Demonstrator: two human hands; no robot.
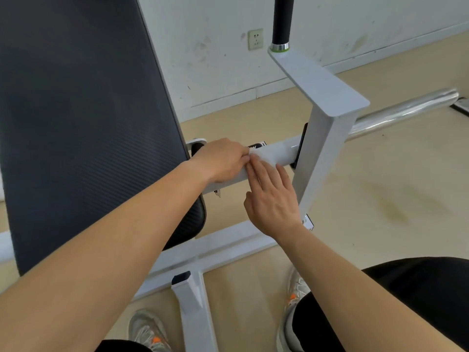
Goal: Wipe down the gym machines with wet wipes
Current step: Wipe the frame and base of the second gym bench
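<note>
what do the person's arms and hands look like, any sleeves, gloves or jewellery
The left hand and right hand wear no gloves, and no rings, watch or bracelet show. Both arms are uncovered as far as the view reaches, with no sleeve showing.

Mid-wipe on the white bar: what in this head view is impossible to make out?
All in the head view.
Wipe: white on the white bar, mostly under the left hand and right hand; edges unclear.
Label: half covered by the left hand, too small to read.
Handle: top cut off by the frame's upper edge.
Pad: cut off by the top and left edges.
</note>
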